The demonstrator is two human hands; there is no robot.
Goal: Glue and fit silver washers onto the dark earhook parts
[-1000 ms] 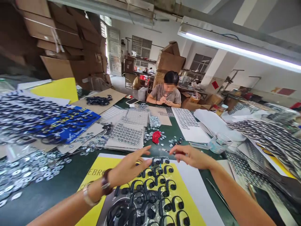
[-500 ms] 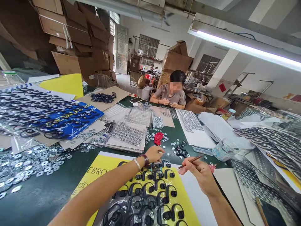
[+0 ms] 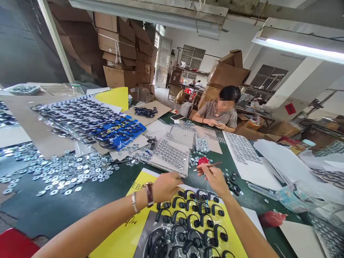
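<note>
My left hand (image 3: 168, 187) is over the upper left of a yellow printed sheet (image 3: 122, 229), its fingers curled together. Whatever its fingertips hold is hidden. Rows of black ear-hook pieces (image 3: 193, 221) lie on the sheet under clear plastic film. My right hand (image 3: 215, 179) grips a thin brown stick (image 3: 217, 163) with a pale tip, above the sheet's far edge. Just behind that hand is a crumpled red thing (image 3: 203, 160). A small pile of loose black hooks (image 3: 233, 182) lies to its right.
Many loose metal washers (image 3: 80, 170) spread across the green table (image 3: 94, 200) at left. A card stack (image 3: 172, 154) with rows of rings stands ahead, near a blue sheet of hooks (image 3: 120, 132). A clear tub (image 3: 298, 197) sits at right. A co-worker (image 3: 217, 114) sits opposite.
The view has swung left, so the scene sits farther right. My right hand has moved left with the stick, toward the red thing. My left hand has drawn back to the left.
</note>
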